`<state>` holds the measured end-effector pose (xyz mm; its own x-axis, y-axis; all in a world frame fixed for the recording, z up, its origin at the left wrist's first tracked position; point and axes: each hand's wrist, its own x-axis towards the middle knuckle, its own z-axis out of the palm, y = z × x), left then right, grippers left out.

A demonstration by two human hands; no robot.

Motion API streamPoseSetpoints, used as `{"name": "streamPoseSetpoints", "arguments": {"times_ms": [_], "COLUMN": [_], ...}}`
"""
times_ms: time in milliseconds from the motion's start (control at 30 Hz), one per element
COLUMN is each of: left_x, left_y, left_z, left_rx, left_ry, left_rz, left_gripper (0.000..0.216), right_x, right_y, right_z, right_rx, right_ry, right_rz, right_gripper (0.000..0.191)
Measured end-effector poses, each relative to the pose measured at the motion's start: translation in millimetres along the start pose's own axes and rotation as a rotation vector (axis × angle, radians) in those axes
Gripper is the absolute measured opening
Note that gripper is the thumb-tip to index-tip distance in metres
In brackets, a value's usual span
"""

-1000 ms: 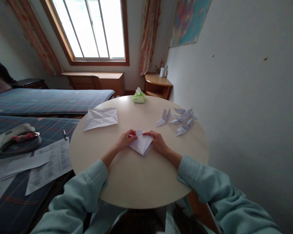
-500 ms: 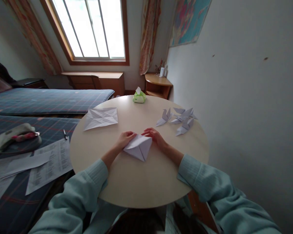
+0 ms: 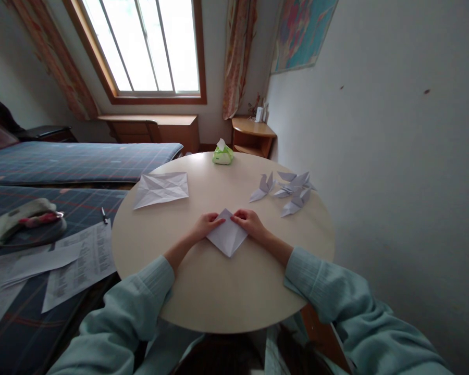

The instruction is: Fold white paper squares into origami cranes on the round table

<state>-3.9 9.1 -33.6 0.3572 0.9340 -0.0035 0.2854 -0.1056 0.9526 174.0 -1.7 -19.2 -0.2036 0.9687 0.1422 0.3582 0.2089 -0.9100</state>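
A white sheet of paper folded into a diamond lies at the middle of the round table, one corner toward me. My left hand pinches its upper left edge, thumb on top. On the upper right edge my right hand does the same, fingers curled at the paper's rim. The two hands are close together but apart, near the far corner. Several folded paper birds sit to the right, beyond my right hand. To the far left lies a creased, unfolded paper sheet.
The round table has a green tissue pack at its far edge. Left of it, a plaid bed bears printed sheets, a pen and a pale pouch. A white wall stands close on the right.
The paper's raised upper part has come down, and the piece now lies as a flatter diamond. My left hand has moved slightly outward; my right hand has closed on the right edge.
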Motion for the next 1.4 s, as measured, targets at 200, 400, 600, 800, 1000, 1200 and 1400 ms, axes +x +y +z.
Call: {"name": "streamPoseSetpoints", "arguments": {"times_ms": [200,400,600,800,1000,1200,1400], "left_x": [2.2,0.9,-5.7,-14.2,-18.3,-15.1,-13.8], "left_y": [-5.1,-3.5,4.1,11.7,16.2,12.5,4.1], "left_z": [-5.7,-12.1,-19.4,-19.7,-16.9,-16.1,-19.7], "left_rx": [0.116,0.092,0.342,0.725,0.872,0.794,0.599], "left_ry": [0.103,0.184,0.218,0.212,0.191,0.147,-0.223], "left_rz": [0.046,0.039,0.041,0.084,0.053,0.311,0.445], "left_gripper": [0.038,0.038,0.034,0.027,0.025,0.023,0.038], "right_x": [3.8,4.5,1.0,-5.2,-9.1,-10.0,-8.2], "right_y": [5.4,8.1,7.2,2.0,2.5,7.5,18.9], "right_z": [-2.1,-13.5,-27.7,-24.2,-23.3,-33.4,-35.7], "right_rx": [-0.004,0.000,-0.181,-0.585,-0.726,-0.575,-0.316], "right_ry": [0.085,-0.083,-0.133,-0.053,-0.042,-0.007,-0.262], "right_rz": [-0.001,0.031,0.005,-0.075,-0.086,-0.241,-0.434], "right_gripper": [0.028,0.031,0.024,0.014,0.015,0.026,0.036]}}
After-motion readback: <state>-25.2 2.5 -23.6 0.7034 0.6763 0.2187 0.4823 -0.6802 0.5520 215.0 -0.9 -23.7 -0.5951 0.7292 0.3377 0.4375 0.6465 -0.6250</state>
